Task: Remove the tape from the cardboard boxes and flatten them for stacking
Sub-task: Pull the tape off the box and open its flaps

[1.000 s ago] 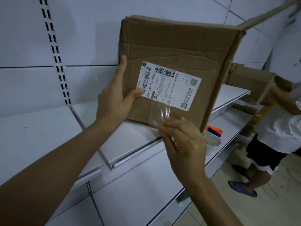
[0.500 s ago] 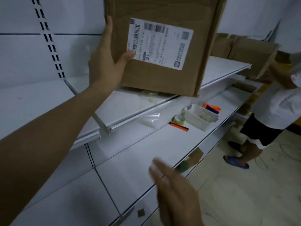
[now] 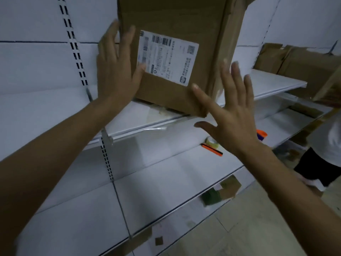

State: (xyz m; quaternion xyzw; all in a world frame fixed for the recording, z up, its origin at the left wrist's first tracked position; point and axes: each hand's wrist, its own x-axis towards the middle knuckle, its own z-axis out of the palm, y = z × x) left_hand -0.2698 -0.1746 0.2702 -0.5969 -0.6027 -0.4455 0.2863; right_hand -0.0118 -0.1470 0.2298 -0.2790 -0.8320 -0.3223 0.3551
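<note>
- The cardboard box (image 3: pixel 171 17) stands on the shelf (image 3: pixel 129 119) between the hands. The left hand (image 3: pixel 115 71) lies flat against its left edge with fingers straight, while the right hand (image 3: pixel 231 111) is spread wide just off its lower right corner, holding nothing.
- Best, I judge: set both palms squarely on opposite sides before collapsing it.
- The box's inside is hidden. Beyond the right hand stand more boxes (image 3: pixel 299 61) — contents unseen.

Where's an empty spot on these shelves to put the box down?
The lower shelf is bare left of the tape roll and orange cutter. The upper shelf is bare between the labelled box and the cardboard boxes at right. Crowded around the tape roll.
</note>
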